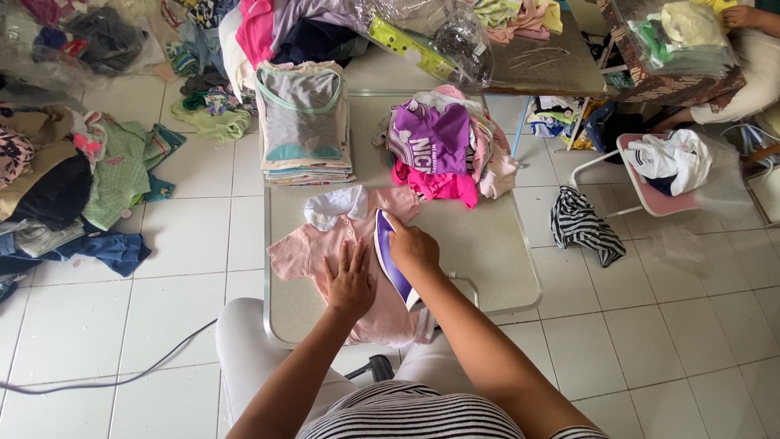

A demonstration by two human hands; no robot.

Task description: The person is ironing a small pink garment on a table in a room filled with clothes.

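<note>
Gripping purple iron (392, 258) w/ right hand (413, 248), left hand (349, 282) flat, fingers spread, on pink shirt (325, 248).

Clear plastic bag holding a lime-green package (422, 45) lies at the far edge of my worktop (487, 252). Clear plastic bag of folded pale clothes (686, 36) sits top right on a patterned box. Crumpled clear plastic wrap (49, 57) far left on floor.

pink shirt (325, 252) flat (white collar), purple iron (392, 264) atop
</note>
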